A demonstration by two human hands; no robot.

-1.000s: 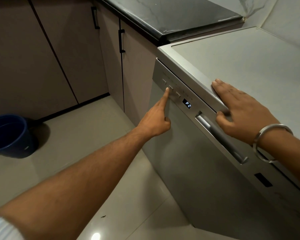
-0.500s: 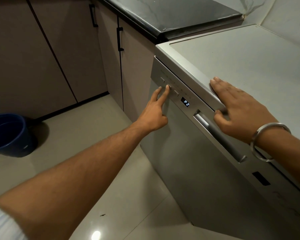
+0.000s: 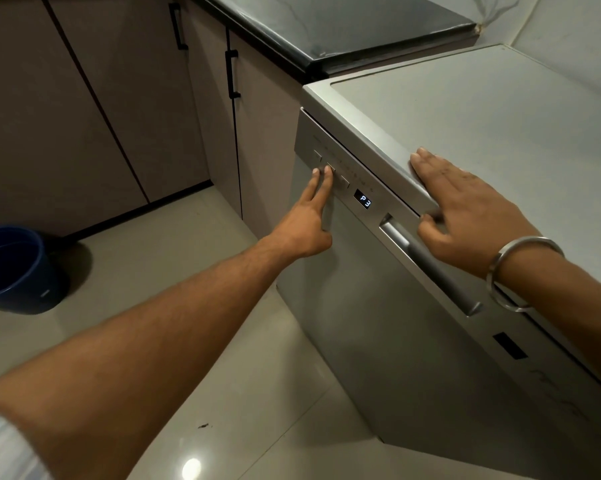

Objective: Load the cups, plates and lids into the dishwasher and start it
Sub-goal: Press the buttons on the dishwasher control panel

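On the dishwasher (image 3: 413, 341), two left hand (image 3: 304, 225) fingers (image 3: 327, 183) touch one button (image 3: 331, 168).

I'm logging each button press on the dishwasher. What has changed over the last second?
The display went from P2 to P3. The left hand, which pointed one finger at the middle button, now has two straight fingers at the panel. The right hand stayed flat on the dishwasher top edge; the door remains closed.

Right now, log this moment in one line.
left hand: presses middle button | display: P3 | right hand: flat on dishwasher top
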